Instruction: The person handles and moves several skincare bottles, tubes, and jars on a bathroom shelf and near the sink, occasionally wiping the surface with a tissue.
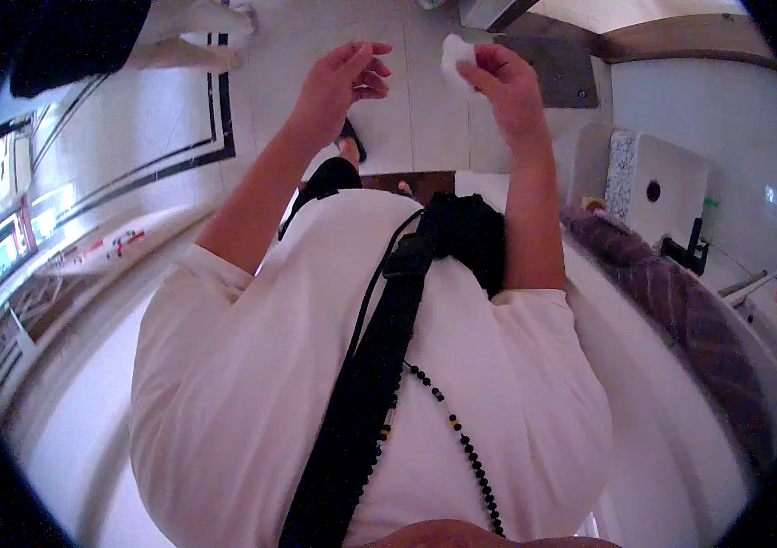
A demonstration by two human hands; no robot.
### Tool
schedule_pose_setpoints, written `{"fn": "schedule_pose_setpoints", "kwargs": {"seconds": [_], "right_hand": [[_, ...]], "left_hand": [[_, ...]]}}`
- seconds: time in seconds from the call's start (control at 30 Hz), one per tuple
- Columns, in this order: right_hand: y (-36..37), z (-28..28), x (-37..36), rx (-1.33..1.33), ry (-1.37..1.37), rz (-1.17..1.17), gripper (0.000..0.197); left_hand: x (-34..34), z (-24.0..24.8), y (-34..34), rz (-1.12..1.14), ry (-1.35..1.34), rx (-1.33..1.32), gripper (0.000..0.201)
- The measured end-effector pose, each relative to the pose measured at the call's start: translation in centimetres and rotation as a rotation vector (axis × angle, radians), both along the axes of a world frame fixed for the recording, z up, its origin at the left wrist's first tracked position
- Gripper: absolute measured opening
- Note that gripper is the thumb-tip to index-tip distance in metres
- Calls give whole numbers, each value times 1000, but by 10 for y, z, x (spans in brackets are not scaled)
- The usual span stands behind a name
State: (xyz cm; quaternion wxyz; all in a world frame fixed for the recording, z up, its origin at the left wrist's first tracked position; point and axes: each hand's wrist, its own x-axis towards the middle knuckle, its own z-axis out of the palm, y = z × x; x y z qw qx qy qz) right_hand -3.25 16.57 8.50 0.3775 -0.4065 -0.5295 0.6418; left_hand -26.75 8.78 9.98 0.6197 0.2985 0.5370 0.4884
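Note:
Both my hands are raised in front of me over the tiled floor (425, 110). My right hand (509, 87) pinches a small crumpled white wad (453, 57), which looks like tissue or soft cloth, between thumb and fingers. A short way to its left is my left hand (349, 75), its fingers loosely bent and apart, with nothing visible in it. Neither hand touches the other. Beneath the hands lies the pale floor, and my sandalled foot (348, 146) shows below the left wrist.
A white basin (672, 178) with a dark drain stands at the right, near a brownish striped towel (672, 292). A dark grey mat (548, 73) lies beyond my right hand. At the upper left are another person's bare leg (178, 57) and dark clothing (73, 46).

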Motion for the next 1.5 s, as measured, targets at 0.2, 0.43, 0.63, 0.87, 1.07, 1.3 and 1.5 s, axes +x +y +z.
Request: {"fn": "schedule_pose_setpoints", "kwargs": {"seconds": [0.2, 0.43, 0.63, 0.87, 1.07, 1.3, 1.5], "right_hand": [[133, -24, -98, -9, -51, 58, 25], [279, -25, -212, -65, -71, 55, 23], [419, -36, -284, -175, -84, 62, 24], [643, -185, -341, -419, -80, 47, 22], [813, -364, -379, -673, -310, -199, 14], [902, -529, -407, -669, -294, -282, 18], [975, -627, -436, -754, 21, -428, 26]], "left_hand": [[-89, -37, 146, -74, -87, 15, 35], [-204, -17, 309, -130, -34, 70, 36], [-273, -28, 438, -77, -11, 19, 38], [-336, -90, 607, -10, 63, -110, 43], [-374, -136, 751, 75, 69, -237, 42], [-405, -215, 825, 149, 69, -281, 36], [-432, -302, 868, 229, 112, -357, 32]]}}
